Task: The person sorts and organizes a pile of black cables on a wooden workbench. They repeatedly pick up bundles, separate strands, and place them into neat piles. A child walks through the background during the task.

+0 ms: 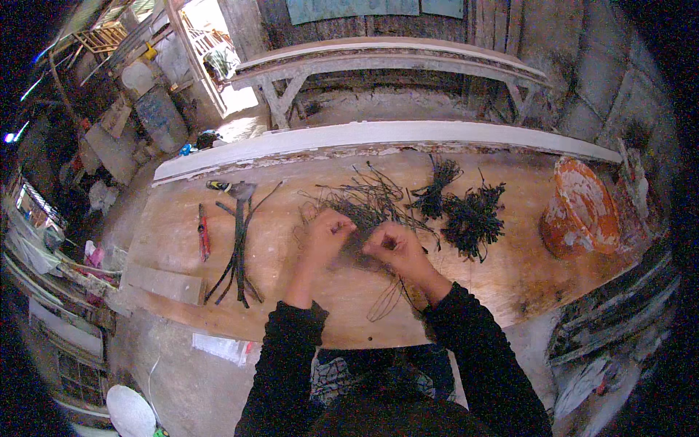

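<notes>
My left hand (325, 234) and my right hand (393, 246) meet over the middle of a worn wooden workbench (182, 233). Both pinch thin dark wire strands between the fingers. A loose tangle of the same dark wires (368, 200) spreads just beyond my hands. A thin wire loop (386, 300) hangs from under my right hand toward the bench's near edge. Two tied bundles of dark wire (470, 218) lie to the right of the tangle.
At the left lie a red-handled tool (203, 233), long dark strips (239, 255) and a hammer-like tool (231, 189). An orange paint-stained bucket (580, 211) rests on its side at the right. A white plank (364, 136) runs along the far edge, with a bench (393, 58) behind it.
</notes>
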A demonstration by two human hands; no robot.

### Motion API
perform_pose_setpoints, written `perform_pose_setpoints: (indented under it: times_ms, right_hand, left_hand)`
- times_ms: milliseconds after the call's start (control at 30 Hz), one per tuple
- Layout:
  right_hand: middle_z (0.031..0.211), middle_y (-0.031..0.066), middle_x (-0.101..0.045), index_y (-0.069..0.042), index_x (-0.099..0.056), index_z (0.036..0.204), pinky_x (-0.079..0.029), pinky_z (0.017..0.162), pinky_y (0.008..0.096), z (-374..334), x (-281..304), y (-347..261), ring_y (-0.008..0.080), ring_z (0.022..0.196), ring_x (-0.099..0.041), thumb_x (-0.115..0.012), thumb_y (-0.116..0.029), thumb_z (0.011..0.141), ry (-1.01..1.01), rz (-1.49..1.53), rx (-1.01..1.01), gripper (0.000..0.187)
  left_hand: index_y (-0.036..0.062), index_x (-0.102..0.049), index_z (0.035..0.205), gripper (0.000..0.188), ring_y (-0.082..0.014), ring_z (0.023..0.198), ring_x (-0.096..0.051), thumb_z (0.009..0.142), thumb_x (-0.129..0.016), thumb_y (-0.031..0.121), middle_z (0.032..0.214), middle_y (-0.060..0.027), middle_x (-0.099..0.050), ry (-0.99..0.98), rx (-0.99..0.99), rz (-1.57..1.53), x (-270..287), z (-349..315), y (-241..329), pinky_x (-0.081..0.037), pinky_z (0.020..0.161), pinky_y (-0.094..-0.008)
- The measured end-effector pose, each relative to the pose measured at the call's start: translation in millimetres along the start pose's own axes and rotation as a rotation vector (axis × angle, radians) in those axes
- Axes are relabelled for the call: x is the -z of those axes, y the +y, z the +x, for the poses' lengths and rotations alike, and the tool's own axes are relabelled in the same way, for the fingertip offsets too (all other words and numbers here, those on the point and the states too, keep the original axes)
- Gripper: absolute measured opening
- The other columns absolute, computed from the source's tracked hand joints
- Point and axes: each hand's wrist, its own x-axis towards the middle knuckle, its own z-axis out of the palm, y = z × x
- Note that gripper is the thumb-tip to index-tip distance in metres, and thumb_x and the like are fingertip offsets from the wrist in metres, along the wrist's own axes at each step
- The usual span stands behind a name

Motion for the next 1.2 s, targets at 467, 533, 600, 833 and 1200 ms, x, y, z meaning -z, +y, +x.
perform_pose_setpoints:
  times_ms: [467, 533, 600, 833, 1200]
  right_hand:
    - [0.081, 0.0074, -0.052, -0.009, -0.061, 0.084, -0.042, 0.071, 0.0302, 17, 38, 19, 0.0212, 0.08, -0.051, -0.055, -0.002, 0.071, 0.461, -0.575, 0.022, 0.016]
    - [0.081, 0.0065, -0.051, -0.009, -0.062, 0.08, -0.041, 0.07, 0.0298, 18, 41, 22, 0.02, 0.081, -0.05, -0.058, -0.004, 0.07, 0.514, -0.553, 0.053, 0.012]
    - [0.082, 0.0057, -0.05, -0.009, -0.062, 0.077, -0.041, 0.07, 0.0299, 18, 42, 24, 0.0194, 0.082, -0.049, -0.061, -0.007, 0.069, 0.574, -0.496, 0.101, 0.008]
    - [0.095, 0.0052, -0.048, -0.007, -0.062, 0.08, -0.038, 0.077, 0.0289, 12, 9, -18, 0.0167, 0.088, -0.046, -0.063, -0.015, 0.072, -0.267, 0.177, -0.103, 0.012]
    - [0.071, 0.0031, -0.057, -0.003, -0.06, 0.077, -0.042, 0.068, 0.0246, 13, 20, -14, 0.0125, 0.071, -0.054, -0.063, -0.001, 0.068, -0.285, 0.155, -0.138, 0.01]
  left_hand:
    - [0.0047, -0.053, 0.073, 0.012, -0.0083, 0.066, -0.049, 0.071, -0.063, 0.011, 0.069, 0.0003, -0.053, -0.73, 0.063, -0.582, 0, -7, 16, -0.041, 0.059, -0.0233]
    - [0.0052, -0.054, 0.071, 0.01, -0.007, 0.061, -0.049, 0.071, -0.062, 0.011, 0.066, 0.0016, -0.053, -0.589, 0.183, -0.541, 13, -2, 22, -0.04, 0.054, -0.0222]
    - [0.0054, -0.054, 0.071, 0.011, -0.0066, 0.056, -0.047, 0.071, -0.063, 0.012, 0.062, 0.0022, -0.051, -0.34, 0.325, -0.575, 14, 3, 14, -0.038, 0.049, -0.021]
    - [0.0084, -0.055, 0.068, 0.012, -0.0055, 0.047, -0.043, 0.073, -0.063, 0.017, 0.06, 0.003, -0.05, 0.202, 0.431, -0.354, 16, 9, -19, -0.033, 0.042, -0.019]
    - [0.0031, -0.06, 0.073, 0.004, -0.013, 0.068, -0.052, 0.07, -0.061, 0.006, 0.067, -0.0036, -0.053, 0.098, 0.188, -0.212, -4, 2, -8, -0.041, 0.061, -0.0257]
